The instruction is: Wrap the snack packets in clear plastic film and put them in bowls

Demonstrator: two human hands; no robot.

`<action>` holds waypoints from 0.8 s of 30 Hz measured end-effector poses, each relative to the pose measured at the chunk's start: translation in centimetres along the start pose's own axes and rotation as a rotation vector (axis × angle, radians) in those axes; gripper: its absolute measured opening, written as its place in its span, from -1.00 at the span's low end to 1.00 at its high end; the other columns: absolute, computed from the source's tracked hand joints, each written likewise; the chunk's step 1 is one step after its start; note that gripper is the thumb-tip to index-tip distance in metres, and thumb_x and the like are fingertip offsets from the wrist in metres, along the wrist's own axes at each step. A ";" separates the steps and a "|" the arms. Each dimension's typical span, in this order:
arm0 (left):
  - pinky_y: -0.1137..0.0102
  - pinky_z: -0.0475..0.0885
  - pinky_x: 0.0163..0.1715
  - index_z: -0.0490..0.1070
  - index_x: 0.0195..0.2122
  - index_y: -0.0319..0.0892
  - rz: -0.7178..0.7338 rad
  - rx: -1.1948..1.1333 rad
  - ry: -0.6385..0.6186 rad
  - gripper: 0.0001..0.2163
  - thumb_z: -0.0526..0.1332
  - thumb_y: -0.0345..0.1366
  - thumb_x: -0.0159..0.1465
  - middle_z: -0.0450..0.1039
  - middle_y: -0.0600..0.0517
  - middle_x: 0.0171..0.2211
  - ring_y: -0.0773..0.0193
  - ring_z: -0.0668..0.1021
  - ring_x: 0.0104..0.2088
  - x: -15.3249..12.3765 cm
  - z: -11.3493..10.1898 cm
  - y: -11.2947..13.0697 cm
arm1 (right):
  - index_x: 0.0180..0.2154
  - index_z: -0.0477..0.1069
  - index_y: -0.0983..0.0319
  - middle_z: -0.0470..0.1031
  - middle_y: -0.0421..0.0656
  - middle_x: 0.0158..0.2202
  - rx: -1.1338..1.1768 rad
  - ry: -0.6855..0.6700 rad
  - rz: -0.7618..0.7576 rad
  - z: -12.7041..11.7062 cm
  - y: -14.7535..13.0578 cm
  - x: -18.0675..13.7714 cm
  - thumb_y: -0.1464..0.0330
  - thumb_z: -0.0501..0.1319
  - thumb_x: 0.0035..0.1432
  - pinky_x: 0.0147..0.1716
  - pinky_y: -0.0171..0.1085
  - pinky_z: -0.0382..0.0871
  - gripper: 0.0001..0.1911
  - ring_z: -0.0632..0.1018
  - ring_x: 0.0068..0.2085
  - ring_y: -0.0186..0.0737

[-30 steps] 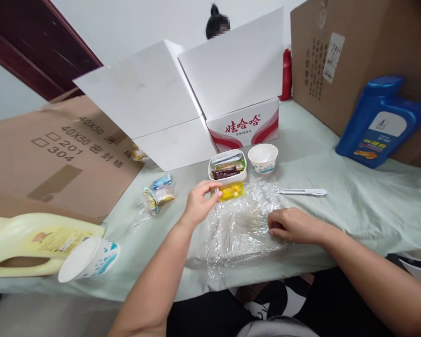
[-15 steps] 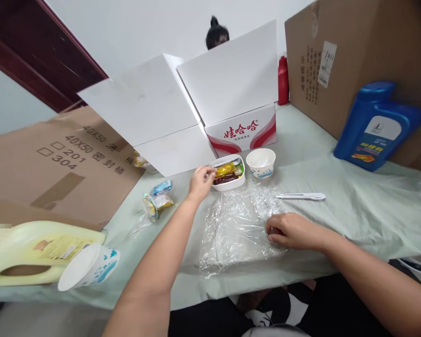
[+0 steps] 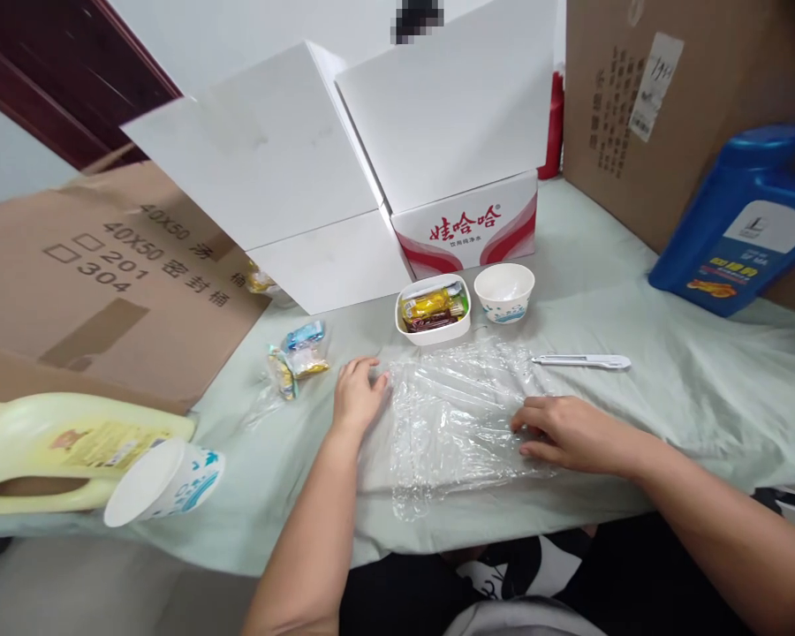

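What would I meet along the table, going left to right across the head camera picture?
Pale yellow jug, snack packets, left hand, white snack container, upright paper cup, white cutter, blue bottle.

Bare forearms (image 3: pixel 715 508) stretched forward, left hand (image 3: pixel 358 393) loosely curled with thumb (image 3: pixel 380 383) apart, right hand (image 3: pixel 560 433) palm down, fingers (image 3: pixel 533 416) bent

Plain indoor rm, exact type unclear, w/ cloth-covered tbl (image 3: pixel 602 291), cardboard boxes (image 3: pixel 40 300) & white wall (image 3: pixel 238 35)
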State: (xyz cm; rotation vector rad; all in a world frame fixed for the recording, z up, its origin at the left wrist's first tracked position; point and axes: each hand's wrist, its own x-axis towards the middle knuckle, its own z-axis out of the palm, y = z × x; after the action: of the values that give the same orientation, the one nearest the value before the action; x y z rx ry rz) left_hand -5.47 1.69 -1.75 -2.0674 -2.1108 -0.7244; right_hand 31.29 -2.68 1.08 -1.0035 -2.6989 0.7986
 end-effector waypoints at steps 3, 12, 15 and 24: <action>0.07 0.33 0.06 0.46 -0.17 -0.18 -0.002 -0.063 0.038 -0.77 0.27 -0.23 0.16 0.49 -0.15 -0.11 -0.06 0.45 -0.01 0.1 0.0 0.6 | -0.09 0.45 0.21 0.52 -0.06 -0.18 -0.010 -0.011 -0.005 0.0 0.0 0.1 0.25 0.15 0.26 -0.22 -0.18 0.34 -0.75 0.54 -0.21 -0.10; 0.33 0.41 -0.18 0.47 -0.30 -0.11 0.500 -0.635 -0.815 -0.80 0.35 -0.15 0.13 0.47 0.02 -0.28 0.23 0.50 -0.25 -4.2 -5.5 7.0 | -0.05 0.44 0.22 0.53 -0.05 -0.14 0.090 0.018 -0.012 -0.5 0.1 -0.3 0.23 0.09 0.31 -0.20 -0.22 0.35 -0.71 0.53 -0.19 -0.16; 0.29 0.39 -0.14 0.42 -0.18 -0.10 0.615 -0.397 -0.951 -0.60 0.45 -0.15 -0.03 0.43 0.01 -0.19 0.14 0.45 -0.15 -6.3 -6.5 8.8 | -0.08 0.46 0.23 0.53 -0.06 -0.15 0.117 0.063 0.013 -0.4 0.5 -0.4 0.27 0.03 0.35 -0.17 -0.22 0.35 -0.71 0.52 -0.19 -0.18; 0.36 0.38 -0.21 0.28 -0.41 -0.11 0.447 -0.339 -0.767 -0.89 0.05 -0.47 0.17 0.43 0.05 -0.27 0.24 0.48 -0.23 -5.4 -6.5 7.0 | 0.00 0.43 0.22 0.46 0.00 -0.04 0.091 0.029 -0.090 -1.7 2.0 -1.3 0.04 0.33 0.04 -0.02 -0.10 0.31 -0.44 0.44 -0.03 -0.02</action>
State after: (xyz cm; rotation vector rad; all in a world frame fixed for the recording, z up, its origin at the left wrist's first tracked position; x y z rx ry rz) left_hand 0.00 -6.05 3.68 -3.2537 -1.7247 -0.2427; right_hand 33.93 -1.56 1.52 -0.8605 -2.6356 0.8739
